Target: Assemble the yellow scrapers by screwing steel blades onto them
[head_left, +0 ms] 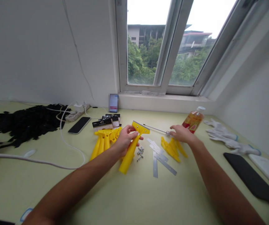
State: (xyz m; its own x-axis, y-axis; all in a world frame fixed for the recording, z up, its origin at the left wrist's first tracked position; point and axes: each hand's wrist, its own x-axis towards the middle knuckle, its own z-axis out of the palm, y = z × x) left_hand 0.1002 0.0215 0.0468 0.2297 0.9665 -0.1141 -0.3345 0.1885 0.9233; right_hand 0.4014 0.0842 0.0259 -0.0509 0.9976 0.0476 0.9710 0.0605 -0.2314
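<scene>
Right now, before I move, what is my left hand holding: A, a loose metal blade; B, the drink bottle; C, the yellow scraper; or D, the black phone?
C. Your left hand is closed around the yellow plastic scraper, just below its head, with the grip extending down toward you.

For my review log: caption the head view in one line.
Left hand holds a yellow scraper; right hand touches a screwdriver.
</scene>
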